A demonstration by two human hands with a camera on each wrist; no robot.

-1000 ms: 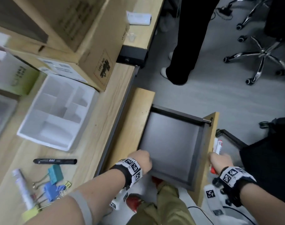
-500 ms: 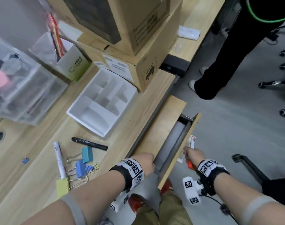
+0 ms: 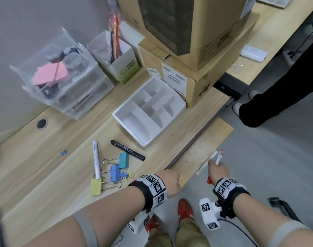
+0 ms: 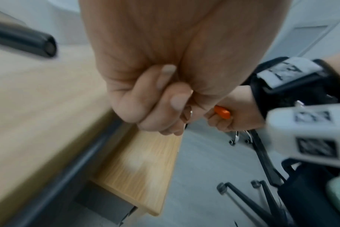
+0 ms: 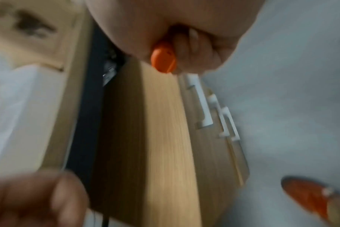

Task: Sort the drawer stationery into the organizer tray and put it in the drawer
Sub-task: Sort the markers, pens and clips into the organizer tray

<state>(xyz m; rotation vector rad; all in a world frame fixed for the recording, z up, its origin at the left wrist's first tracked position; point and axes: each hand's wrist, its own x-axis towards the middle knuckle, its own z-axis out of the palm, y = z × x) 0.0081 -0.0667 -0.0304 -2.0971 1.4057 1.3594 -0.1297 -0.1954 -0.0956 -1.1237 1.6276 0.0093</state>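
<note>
I see my left hand [image 3: 168, 182] fisted at the drawer front [image 3: 200, 154], holding nothing I can make out. My right hand [image 3: 218, 171] grips a red-and-white pen [image 3: 219, 155], approx 3 o'clock of the left. The white organizer tray [image 3: 150, 111] sits on the desk [image 3: 45, 157] at 12 o'clock; black marker [image 3: 128, 150], white pen [image 3: 96, 159] and binder clips [image 3: 116, 168] lie at 10 o'clock.

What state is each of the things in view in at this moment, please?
Drawer: shut.
Organizer tray: empty, on the desk.
Black marker: capped, flat on desk.
Left hand: curled at drawer front.
Right hand: holding a pen.
</note>
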